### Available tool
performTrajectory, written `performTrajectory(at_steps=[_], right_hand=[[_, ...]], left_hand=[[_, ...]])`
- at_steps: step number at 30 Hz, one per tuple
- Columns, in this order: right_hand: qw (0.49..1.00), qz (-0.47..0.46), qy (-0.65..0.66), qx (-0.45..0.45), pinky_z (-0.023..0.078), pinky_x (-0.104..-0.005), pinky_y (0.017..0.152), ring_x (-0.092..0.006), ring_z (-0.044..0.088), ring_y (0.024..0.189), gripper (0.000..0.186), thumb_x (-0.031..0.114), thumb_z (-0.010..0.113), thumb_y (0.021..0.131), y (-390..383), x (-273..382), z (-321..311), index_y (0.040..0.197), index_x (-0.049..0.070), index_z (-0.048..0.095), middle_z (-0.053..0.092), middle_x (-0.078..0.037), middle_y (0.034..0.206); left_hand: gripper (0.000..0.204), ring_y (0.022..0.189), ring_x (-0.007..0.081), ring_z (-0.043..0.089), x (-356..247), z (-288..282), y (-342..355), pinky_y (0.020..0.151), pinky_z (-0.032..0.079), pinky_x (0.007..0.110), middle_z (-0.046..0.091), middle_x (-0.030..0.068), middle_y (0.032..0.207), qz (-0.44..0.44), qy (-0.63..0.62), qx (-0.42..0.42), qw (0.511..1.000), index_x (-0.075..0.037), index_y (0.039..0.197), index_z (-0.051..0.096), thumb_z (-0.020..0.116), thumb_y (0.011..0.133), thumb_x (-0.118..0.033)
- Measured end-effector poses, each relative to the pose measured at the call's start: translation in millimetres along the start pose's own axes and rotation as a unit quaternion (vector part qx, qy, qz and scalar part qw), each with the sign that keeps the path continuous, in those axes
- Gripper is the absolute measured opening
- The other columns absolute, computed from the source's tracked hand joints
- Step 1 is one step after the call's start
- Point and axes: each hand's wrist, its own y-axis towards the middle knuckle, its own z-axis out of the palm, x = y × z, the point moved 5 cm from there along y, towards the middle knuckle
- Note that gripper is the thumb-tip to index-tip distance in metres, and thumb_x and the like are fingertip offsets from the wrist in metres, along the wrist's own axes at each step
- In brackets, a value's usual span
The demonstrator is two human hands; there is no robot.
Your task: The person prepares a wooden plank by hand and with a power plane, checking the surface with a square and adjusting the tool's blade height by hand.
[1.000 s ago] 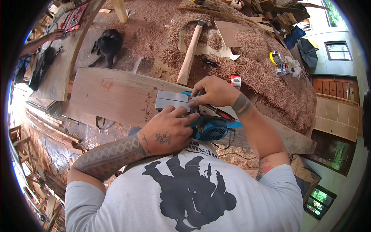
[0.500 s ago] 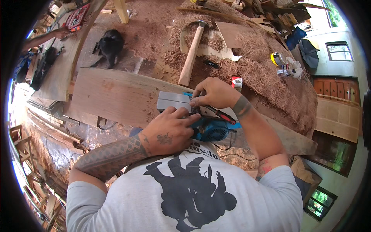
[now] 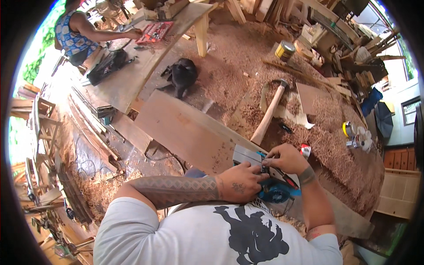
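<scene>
An upturned blue electric planer (image 3: 279, 193) with a flat grey metal sole (image 3: 246, 154) lies on the wooden plank (image 3: 181, 129), close to my body. My left hand (image 3: 240, 182) grips it, fingers curled over its middle beside the sole. On the far side, my right hand (image 3: 288, 160) pinches at the gap in the planer, thumb and fingers together; whatever sits between them is too small to make out. Below my right palm rests a tool with a red and black handle (image 3: 289, 180), its tip hidden.
A large hammer (image 3: 269, 114) leans by the plank's far edge amid wood shavings (image 3: 331, 159). Beyond the plank a black dog (image 3: 182, 76) lies on the floor. At far left, a person (image 3: 79, 33) reaches to a red tool case (image 3: 154, 32) on another bench. Cans (image 3: 285, 51) stand farther off.
The view has swung left and up, bringing the co-worker and far bench into sight. My hands keep nearly the same places on the planer.
</scene>
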Motion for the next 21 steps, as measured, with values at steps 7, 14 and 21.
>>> performTrajectory(at_steps=[7,14,21], right_hand=[[0.998,-0.017,0.050,-0.028,0.058,-0.0358,0.074,-0.0197,0.073,0.076,0.030,0.027,0.085,0.087,5,-13,1,0.098,-0.001,0.082,0.079,-0.014,0.085],[0.949,-0.097,0.284,-0.100,0.056,-0.0303,0.066,-0.0158,0.070,0.069,0.029,0.023,0.068,0.103,6,-32,-8,0.108,-0.003,0.079,0.077,-0.008,0.089],[0.942,-0.010,0.333,-0.032,0.050,-0.0276,0.054,-0.0104,0.062,0.061,0.028,0.023,0.062,0.111,13,6,27,0.120,-0.002,0.071,0.067,-0.003,0.085]], left_hand=[[0.027,0.123,0.0282,0.058,3,7,-3,0.094,0.050,0.043,0.065,0.0089,0.147,0.004,-0.004,0.001,1.000,-0.012,0.089,0.077,0.073,0.087,-0.039],[0.022,0.125,0.0314,0.059,-6,-3,-6,0.095,0.051,0.050,0.066,0.0084,0.145,0.027,-0.055,-0.029,0.998,-0.012,0.094,0.077,0.071,0.091,-0.032],[0.022,0.106,0.0419,0.065,5,-18,-27,0.092,0.053,0.053,0.071,0.0172,0.105,0.020,-0.172,-0.055,0.983,-0.002,0.087,0.068,0.071,0.091,-0.024]])
